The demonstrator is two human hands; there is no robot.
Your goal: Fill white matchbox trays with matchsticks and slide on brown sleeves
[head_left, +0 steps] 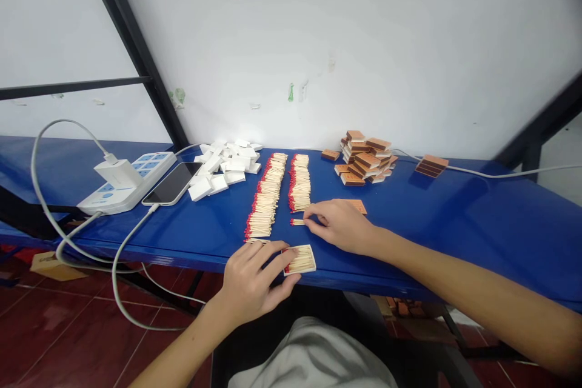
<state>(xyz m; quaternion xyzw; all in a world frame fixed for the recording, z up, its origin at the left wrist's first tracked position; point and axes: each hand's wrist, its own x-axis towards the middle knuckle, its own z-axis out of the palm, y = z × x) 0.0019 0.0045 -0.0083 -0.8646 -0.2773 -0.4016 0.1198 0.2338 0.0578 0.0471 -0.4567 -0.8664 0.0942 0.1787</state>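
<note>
My left hand (257,276) grips a white matchbox tray (313,259) at the front edge of the blue table, thumb on its near side and fingers at its left end. Red-tipped matches (300,259) lie inside the tray. Just beyond it, my right hand (339,225) pinches a few matches (297,222) by their plain ends, red heads pointing left. Two long rows of matches, a left row (266,197) and a right row (300,185), stretch away from me. An orange matchbox cover (359,206) shows partly behind my right hand.
White trays (222,167) are heaped at the back left, and brown matchboxes (366,157) at the back right. Farther right sit more stacked matchboxes (431,166). A phone (173,183) and a power strip (131,185) with white cables occupy the left. A wall stands behind.
</note>
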